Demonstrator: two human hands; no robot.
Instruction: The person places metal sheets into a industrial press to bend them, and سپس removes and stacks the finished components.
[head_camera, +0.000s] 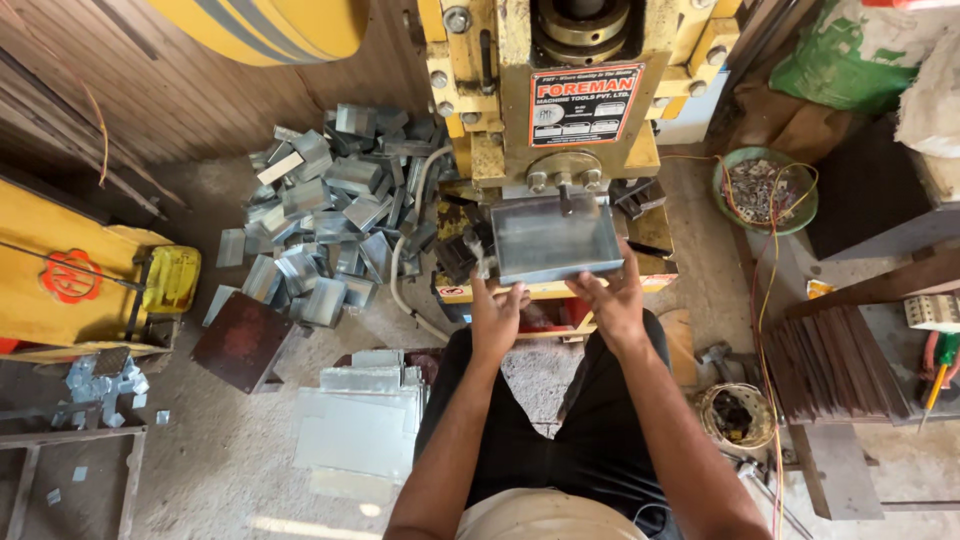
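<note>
Metal tray (556, 238), shallow, grey sheet steel with folded-up walls, sits on the yellow press bed (560, 290) under the ram, nothing inside it. Left hand (495, 318) at the tray's near-left corner, fingers (513, 294) touching the near wall, grip loosely clenched on the edge. Right hand (614, 300) at the near-right corner, thumb and fingers pinching the tray's near wall, grip grasping the tray.

Nearest the person, on the floor at their left: stack of flat sheet blanks (362, 420), lying level, edges roughly aligned. At their right, round woven basket (736, 414) on the floor, holding dark tangled scrap; contents too small to tell exactly. Rust-brown square plate (243, 341) lies just beyond the blanks.

Further out, left of the press: loose heap of finished folded trays (330, 215) on the floor, tumbled at all angles, many overlapping. Right of the press, green bowl (765, 190) holding small metal bits, orange wire crossing its rim.

Farthest: yellow press machine (560, 90) body rising behind the tray.
</note>
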